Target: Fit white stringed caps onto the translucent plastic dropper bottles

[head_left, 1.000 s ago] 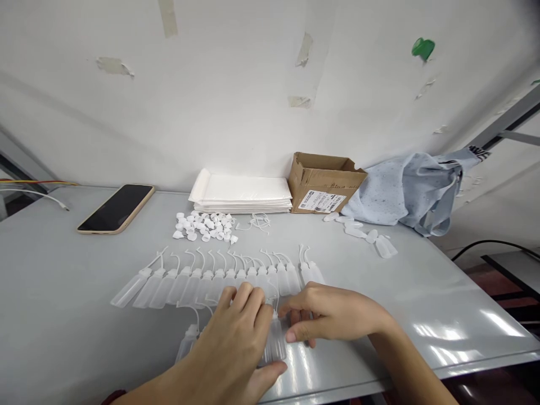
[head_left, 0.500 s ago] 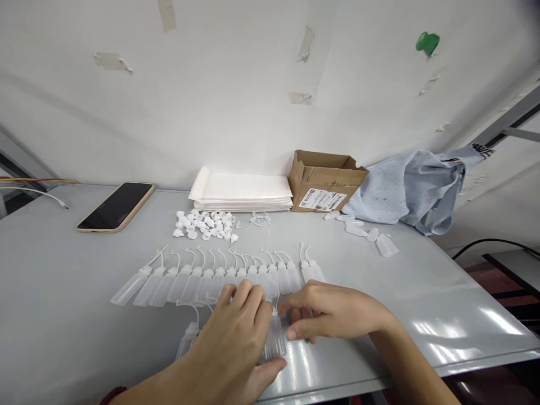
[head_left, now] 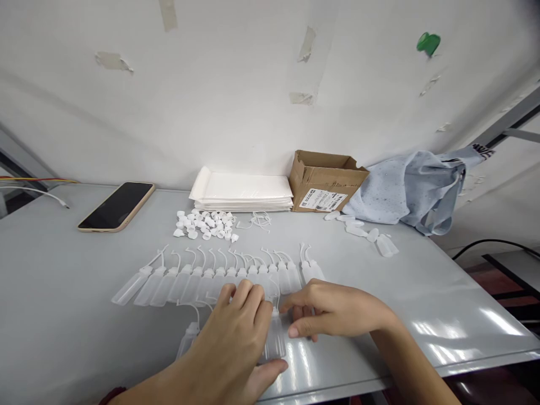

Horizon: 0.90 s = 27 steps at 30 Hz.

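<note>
My left hand (head_left: 236,337) arches over a front row of small translucent plastic bottles, its fingers curled at their necks and its thumb along their bases. Between my two hands shows one of these, a bottle (head_left: 276,337) with a thin white strap at its neck. My right hand (head_left: 331,309) is on the right, index fingertip at this bottle's neck, thumb apart and the other fingers loosely bent. At the left end of the front row, another bottle (head_left: 188,339) sticks out past my left hand, which hides those between. Behind lies a long row of strapped bottles (head_left: 184,283).
Behind the rows lie a pile of white caps (head_left: 208,224) and loose straps (head_left: 257,220). White padded envelopes (head_left: 244,191), a cardboard box (head_left: 324,183) and a light blue cloth (head_left: 405,188) line the wall. A phone (head_left: 118,207) lies left; loose clear pieces (head_left: 356,228) lie right.
</note>
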Tool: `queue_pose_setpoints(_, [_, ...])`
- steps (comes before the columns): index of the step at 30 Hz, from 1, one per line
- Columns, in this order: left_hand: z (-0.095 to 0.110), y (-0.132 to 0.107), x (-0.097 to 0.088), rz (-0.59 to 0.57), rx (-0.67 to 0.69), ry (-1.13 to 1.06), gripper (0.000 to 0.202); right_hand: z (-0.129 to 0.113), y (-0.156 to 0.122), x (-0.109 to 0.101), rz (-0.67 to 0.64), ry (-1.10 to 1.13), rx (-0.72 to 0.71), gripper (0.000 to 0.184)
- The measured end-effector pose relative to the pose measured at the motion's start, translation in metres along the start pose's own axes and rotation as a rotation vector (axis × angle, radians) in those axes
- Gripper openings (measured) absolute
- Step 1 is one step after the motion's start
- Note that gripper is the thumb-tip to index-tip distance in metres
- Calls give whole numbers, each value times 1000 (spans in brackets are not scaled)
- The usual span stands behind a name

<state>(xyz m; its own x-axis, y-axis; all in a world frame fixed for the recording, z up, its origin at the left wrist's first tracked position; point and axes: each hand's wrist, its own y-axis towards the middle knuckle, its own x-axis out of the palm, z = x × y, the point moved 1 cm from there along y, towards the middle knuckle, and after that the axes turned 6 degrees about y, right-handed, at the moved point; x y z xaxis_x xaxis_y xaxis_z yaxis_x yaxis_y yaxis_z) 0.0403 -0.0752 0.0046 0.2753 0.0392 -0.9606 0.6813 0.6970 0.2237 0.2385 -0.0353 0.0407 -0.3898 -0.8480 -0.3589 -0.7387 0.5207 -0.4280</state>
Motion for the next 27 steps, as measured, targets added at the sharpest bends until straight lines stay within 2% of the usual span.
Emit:
queue_pose_setpoints(7, [-1,3,-5,9,-25,-42,43,7,-9,-9,60,97,32,41])
queue_pose_setpoints(10, [-4,5,-11,64,-53,-76,38,9,-15,-17,117,163,60,40])
queue_pose_setpoints(13, [-18,13,-19,163,-119,-79,22,12,-23,-27,176,194,87,38])
queue_pose_setpoints(16, [-46,31,-27,153,-201,-53,22,18,-31,-39,282,202,88,37])
queue_pose_setpoints(19, [-83,55,-32,79,-278,67,22,30,-35,-52,490,164,89,37])
queue_pose_setpoints(21, [-104,71,-31,14,-327,118,22,41,-37,-61,725,25,158,34])
queue_pose_setpoints(24, [-121,90,-24,-8,-356,135,23,57,-41,-75,1106,-374,470,24])
queue_pose_setpoints(27, [-122,100,-18,-15,-388,159,22,71,-51,-84,1269,-568,746,23])
